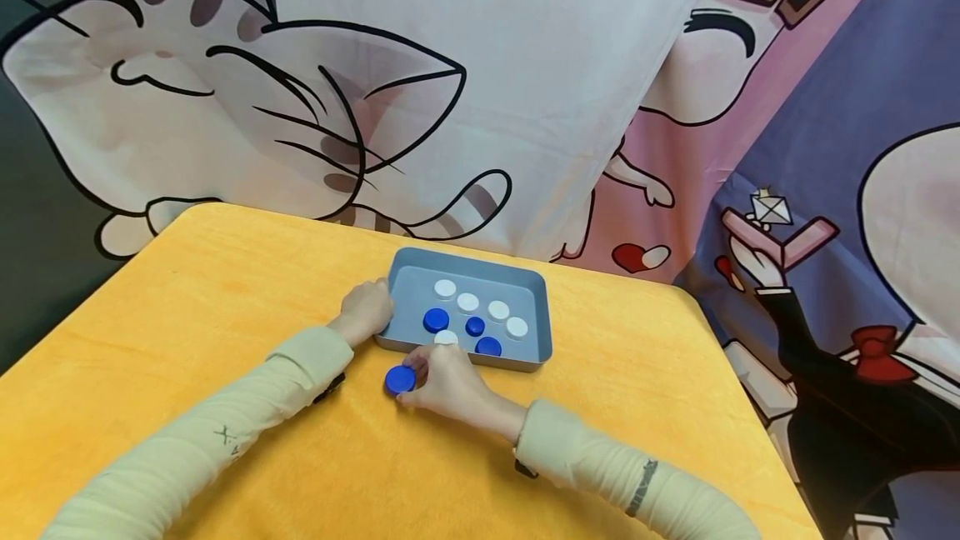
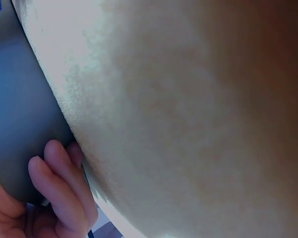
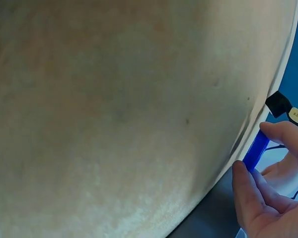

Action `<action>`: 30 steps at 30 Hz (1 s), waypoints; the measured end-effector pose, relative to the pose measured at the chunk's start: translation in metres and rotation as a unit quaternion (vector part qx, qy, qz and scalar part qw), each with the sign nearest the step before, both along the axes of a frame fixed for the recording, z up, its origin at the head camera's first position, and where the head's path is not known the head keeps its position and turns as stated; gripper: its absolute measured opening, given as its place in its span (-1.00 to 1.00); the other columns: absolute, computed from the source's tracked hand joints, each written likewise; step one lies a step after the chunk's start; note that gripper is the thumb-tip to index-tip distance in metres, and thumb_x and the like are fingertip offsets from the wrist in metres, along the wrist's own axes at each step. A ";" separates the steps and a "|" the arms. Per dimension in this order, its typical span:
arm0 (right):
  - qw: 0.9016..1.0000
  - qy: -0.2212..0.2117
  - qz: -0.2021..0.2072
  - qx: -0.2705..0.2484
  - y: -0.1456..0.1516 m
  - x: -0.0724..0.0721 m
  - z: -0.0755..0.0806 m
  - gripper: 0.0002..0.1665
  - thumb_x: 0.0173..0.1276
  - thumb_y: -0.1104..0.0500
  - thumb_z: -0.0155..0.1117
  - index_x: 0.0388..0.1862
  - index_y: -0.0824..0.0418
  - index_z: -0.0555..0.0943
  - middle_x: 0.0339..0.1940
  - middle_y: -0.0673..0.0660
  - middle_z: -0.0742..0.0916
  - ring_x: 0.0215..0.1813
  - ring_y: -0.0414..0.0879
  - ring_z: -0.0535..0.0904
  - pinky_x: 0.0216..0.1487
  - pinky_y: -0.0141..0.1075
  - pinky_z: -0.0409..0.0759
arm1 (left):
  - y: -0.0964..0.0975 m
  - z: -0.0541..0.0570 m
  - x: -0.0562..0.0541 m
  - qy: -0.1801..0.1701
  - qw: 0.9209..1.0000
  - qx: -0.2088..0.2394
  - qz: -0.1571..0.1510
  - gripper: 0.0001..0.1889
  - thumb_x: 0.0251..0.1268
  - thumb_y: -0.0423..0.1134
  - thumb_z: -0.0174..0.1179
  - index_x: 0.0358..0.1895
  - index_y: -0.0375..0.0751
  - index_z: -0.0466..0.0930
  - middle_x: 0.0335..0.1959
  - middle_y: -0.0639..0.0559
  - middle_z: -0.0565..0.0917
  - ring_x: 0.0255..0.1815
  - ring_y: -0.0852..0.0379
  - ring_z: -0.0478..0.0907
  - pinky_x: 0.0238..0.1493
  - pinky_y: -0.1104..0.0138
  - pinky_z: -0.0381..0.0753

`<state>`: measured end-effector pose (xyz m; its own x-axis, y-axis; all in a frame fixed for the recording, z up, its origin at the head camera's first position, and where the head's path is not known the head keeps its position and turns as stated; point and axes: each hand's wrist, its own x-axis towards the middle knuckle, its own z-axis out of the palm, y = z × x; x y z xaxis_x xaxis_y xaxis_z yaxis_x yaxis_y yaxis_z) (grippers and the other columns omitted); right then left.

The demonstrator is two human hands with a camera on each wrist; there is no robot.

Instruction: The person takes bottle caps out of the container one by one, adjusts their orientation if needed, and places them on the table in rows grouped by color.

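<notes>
In the head view a shallow grey-blue tray (image 1: 468,266) holds several white caps (image 1: 498,310) and some blue caps (image 1: 436,321). My left hand (image 1: 366,309) grips the tray's left wall; in the left wrist view its curled fingers (image 2: 64,183) lie against the grey side. In front of the tray, my right hand (image 1: 453,386) pinches a blue bottle cap (image 1: 400,380) between thumb and fingers. The right wrist view shows this blue cap (image 3: 256,150) edge-on between the fingertips. Part of one white cap (image 1: 446,338) is hidden behind the right hand.
A yellow cloth (image 1: 247,290) covers the table, which ends just behind the tray. Beyond it hangs a printed cartoon curtain (image 1: 555,90). Both forearms wear pale sleeves (image 1: 600,457) and cross the table from the front.
</notes>
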<state>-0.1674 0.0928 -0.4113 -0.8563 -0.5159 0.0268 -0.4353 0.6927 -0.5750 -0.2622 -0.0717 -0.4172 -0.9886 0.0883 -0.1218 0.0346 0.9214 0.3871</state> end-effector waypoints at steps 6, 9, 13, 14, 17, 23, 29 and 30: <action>1.000 0.008 0.007 0.006 -0.001 0.000 -0.006 -0.62 -0.02 0.09 0.58 -0.22 0.20 0.70 -0.44 -0.07 0.73 -0.43 -0.38 0.54 -0.36 -0.60 0.50 | -0.001 -0.001 0.000 0.007 1.000 0.003 -0.005 -0.71 0.44 -0.33 -0.12 0.00 -0.51 0.45 -0.26 -0.34 0.63 -0.30 -0.10 0.61 -0.28 0.13 0.62; 1.000 0.012 0.005 0.005 -0.002 0.000 -0.007 -0.62 -0.02 0.09 0.58 -0.22 0.21 0.70 -0.43 -0.06 0.73 -0.43 -0.38 0.54 -0.35 -0.60 0.49 | -0.001 -0.001 0.001 0.010 1.000 0.001 -0.005 -0.71 0.44 -0.33 -0.12 -0.01 -0.52 0.45 -0.26 -0.34 0.63 -0.30 -0.12 0.62 -0.29 0.12 0.62; 1.000 0.014 0.003 0.003 -0.002 0.000 -0.007 -0.61 -0.02 0.09 0.58 -0.21 0.22 0.70 -0.42 -0.04 0.74 -0.41 -0.38 0.54 -0.34 -0.60 0.50 | -0.001 0.000 0.001 0.013 1.000 -0.002 -0.007 -0.72 0.43 -0.34 -0.11 -0.02 -0.52 0.46 -0.28 -0.35 0.63 -0.31 -0.12 0.62 -0.30 0.12 0.62; 1.000 0.014 0.003 0.003 -0.002 0.000 -0.007 -0.61 -0.02 0.09 0.58 -0.21 0.22 0.70 -0.42 -0.04 0.74 -0.41 -0.37 0.54 -0.35 -0.60 0.50 | -0.001 0.000 0.001 0.014 1.000 -0.001 -0.008 -0.72 0.43 -0.34 -0.11 -0.02 -0.52 0.46 -0.28 -0.35 0.63 -0.31 -0.12 0.62 -0.30 0.12 0.62; 1.000 0.021 0.004 0.010 -0.003 0.000 -0.007 -0.61 -0.02 0.09 0.58 -0.22 0.22 0.70 -0.42 -0.05 0.74 -0.41 -0.39 0.54 -0.35 -0.60 0.49 | -0.001 -0.001 0.001 0.014 1.000 0.001 -0.007 -0.72 0.44 -0.34 -0.12 -0.02 -0.52 0.45 -0.28 -0.34 0.63 -0.31 -0.12 0.62 -0.29 0.12 0.62; 0.999 0.029 0.001 0.014 -0.004 -0.001 -0.008 -0.61 -0.03 0.08 0.58 -0.23 0.22 0.71 -0.42 -0.04 0.75 -0.41 -0.39 0.56 -0.34 -0.60 0.50 | -0.001 -0.001 -0.001 0.009 1.000 -0.002 -0.003 -0.71 0.44 -0.33 -0.11 -0.01 -0.52 0.45 -0.31 -0.33 0.62 -0.32 -0.12 0.62 -0.30 0.12 0.63; 0.999 0.031 0.006 0.021 -0.004 -0.001 -0.007 -0.62 -0.02 0.08 0.59 -0.24 0.22 0.72 -0.43 -0.04 0.75 -0.41 -0.38 0.57 -0.33 -0.61 0.50 | -0.001 -0.001 -0.001 0.009 1.000 -0.005 -0.005 -0.71 0.45 -0.32 -0.10 -0.02 -0.52 0.45 -0.32 -0.33 0.62 -0.34 -0.13 0.62 -0.31 0.12 0.63; 0.999 0.032 0.007 0.023 -0.004 -0.001 -0.006 -0.62 -0.02 0.08 0.59 -0.24 0.22 0.72 -0.43 -0.04 0.75 -0.41 -0.38 0.58 -0.33 -0.61 0.50 | -0.001 -0.001 -0.001 0.008 1.000 -0.004 -0.005 -0.71 0.45 -0.32 -0.11 -0.01 -0.52 0.45 -0.32 -0.33 0.62 -0.34 -0.13 0.62 -0.31 0.13 0.63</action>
